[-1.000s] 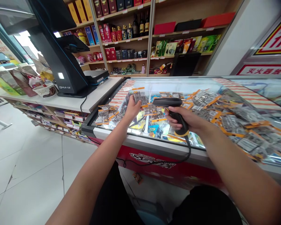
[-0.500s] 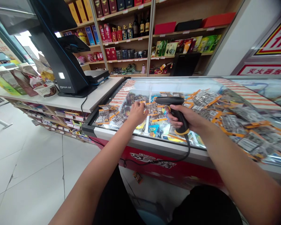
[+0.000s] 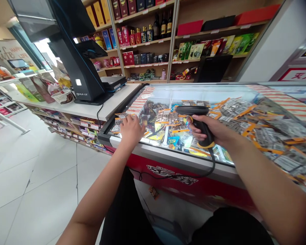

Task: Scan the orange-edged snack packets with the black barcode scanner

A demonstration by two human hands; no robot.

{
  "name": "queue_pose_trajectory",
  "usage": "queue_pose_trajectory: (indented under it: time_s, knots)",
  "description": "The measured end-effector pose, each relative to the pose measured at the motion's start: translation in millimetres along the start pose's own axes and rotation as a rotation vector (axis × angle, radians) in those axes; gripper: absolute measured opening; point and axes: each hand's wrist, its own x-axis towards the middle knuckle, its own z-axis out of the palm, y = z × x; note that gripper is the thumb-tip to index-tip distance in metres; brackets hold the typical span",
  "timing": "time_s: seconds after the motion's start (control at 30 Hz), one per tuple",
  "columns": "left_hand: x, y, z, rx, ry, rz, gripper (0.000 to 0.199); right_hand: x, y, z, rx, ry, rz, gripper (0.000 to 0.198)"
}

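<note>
Gripping the black scanner [image 3: 193, 110], the right hand [image 3: 203, 128] aims its long barrel toward nine o'clock above the glass-topped freezer [image 3: 173, 156] with coloured bags [image 3: 173, 141] inside. At the freezer's nine-o'clock end the left hand [image 3: 131, 130], fingers loosely spread, is over orange-edged packets [image 3: 115, 129]; whether it pinches one I cannot tell. Bare glass [image 3: 201, 90] runs along the twelve-o'clock edge.

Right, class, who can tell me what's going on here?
A person's right hand holds a black handheld scanner over a glass-topped case. The left hand is at the left-end packets; whether it grips one is unclear. More orange-edged packets lie heaped on the right, and a small packet lies on the floor.
</note>
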Motion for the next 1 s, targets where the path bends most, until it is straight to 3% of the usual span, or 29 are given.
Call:
queue_pose_trajectory:
  time_s: [0.1, 0.23, 0.4, 0.6, 0.77, 1.0]
  knots:
    - [-0.5, -20.4, 8.4, -0.016, -0.01, 0.018, 0.037, -1.5, -0.8, 1.0, 0.012, -0.004, 0.003, 0.039]
    - [6.9, -25.9, 23.0, -0.127, 0.067, 0.072, 0.042, -3.7, -1.9, 1.3, 0.012, -0.013, 0.006, 0.039]
    - [23.5, -12.3, 26.1, -0.412, 0.094, 0.134, 0.054, -1.0, 2.2, -3.5, -0.024, -0.105, 0.097, 0.047]
    - [72.6, 16.6, 27.4, -0.661, 0.103, 0.399, 0.032, -0.5, 6.0, -5.0, -0.129, -0.207, 0.107, 0.051]
    - [103.5, 34.7, 32.7, -0.723, 0.104, 0.419, 0.027, -2.0, 5.3, -2.2, -0.174, -0.207, 0.091, 0.054]
    - [100.4, 34.0, 44.9, -0.767, 0.111, 0.397, 0.025, -0.8, 7.8, -3.6, -0.149, -0.196, 0.065, 0.049]
